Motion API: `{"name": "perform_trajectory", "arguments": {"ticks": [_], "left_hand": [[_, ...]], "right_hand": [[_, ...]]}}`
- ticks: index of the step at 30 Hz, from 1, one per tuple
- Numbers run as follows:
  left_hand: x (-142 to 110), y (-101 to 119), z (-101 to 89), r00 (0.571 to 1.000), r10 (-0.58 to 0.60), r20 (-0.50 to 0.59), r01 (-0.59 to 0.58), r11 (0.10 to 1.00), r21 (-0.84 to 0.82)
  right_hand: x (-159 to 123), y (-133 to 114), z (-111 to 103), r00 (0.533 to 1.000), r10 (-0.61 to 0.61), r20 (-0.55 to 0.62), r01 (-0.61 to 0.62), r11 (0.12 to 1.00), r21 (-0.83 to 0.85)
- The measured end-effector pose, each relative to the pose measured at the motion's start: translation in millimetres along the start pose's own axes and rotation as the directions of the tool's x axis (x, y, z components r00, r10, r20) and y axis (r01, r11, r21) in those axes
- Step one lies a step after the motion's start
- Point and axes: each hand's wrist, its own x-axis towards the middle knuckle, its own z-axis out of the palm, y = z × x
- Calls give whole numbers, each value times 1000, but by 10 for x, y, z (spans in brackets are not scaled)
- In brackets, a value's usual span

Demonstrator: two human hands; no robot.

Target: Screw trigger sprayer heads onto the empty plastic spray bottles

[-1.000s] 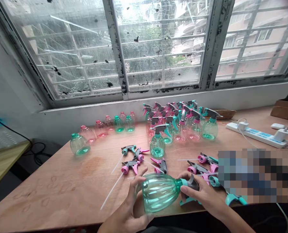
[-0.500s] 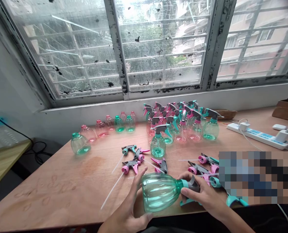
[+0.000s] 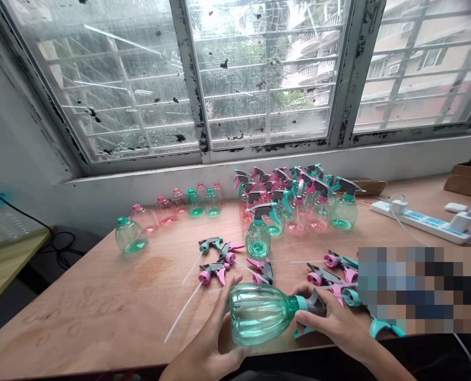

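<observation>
A translucent green spray bottle (image 3: 259, 313) lies on its side in the air just above the table's front edge, its base to the left. My left hand (image 3: 214, 338) is wrapped around the base end, thumb below and fingers behind. At the neck, my right hand (image 3: 334, 320) grips the grey and teal spray head (image 3: 317, 304) fitted on the bottle. Just beyond the bottle lie loose spray heads with thin white tubes, among them a pink and grey one (image 3: 265, 271) and another with a pink collar (image 3: 209, 274). More loose heads (image 3: 325, 275) lie beyond my right hand.
Green and pink bottles without heads (image 3: 166, 211) stand at the back left. Several bottles fitted with heads (image 3: 318, 211) crowd the back middle; one green bottle (image 3: 258, 238) stands in front. A white power strip (image 3: 422, 222) with cables is at right, near a pixelated patch.
The bottle and both hands have shifted very slightly to the left. My grip on the bottle and spray head looks the same, and the things on the table have not moved.
</observation>
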Motion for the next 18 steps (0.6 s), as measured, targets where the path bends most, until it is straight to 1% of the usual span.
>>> {"name": "perform_trajectory", "arguments": {"ticks": [3,8,13,16,18], "left_hand": [[7,-3,-9,1000,8,-16,-8,1000,19],[-2,-85,-11,999,31,12,-30,997,-72],[-10,-117,2,999,31,-24,-32,997,-68],[4,-101,-1,998,56,19,-54,995,-80],[14,-88,0,997,67,27,-64,993,-101]], "right_hand": [[-1,-16,7,1000,6,-3,-6,1000,2],[-5,-21,10,1000,13,-14,-13,1000,-13],[-6,-21,18,1000,14,-26,-15,1000,-27],[-6,-35,28,999,18,-36,-20,999,-38],[-6,-44,33,999,20,-37,-22,999,-41]]}}
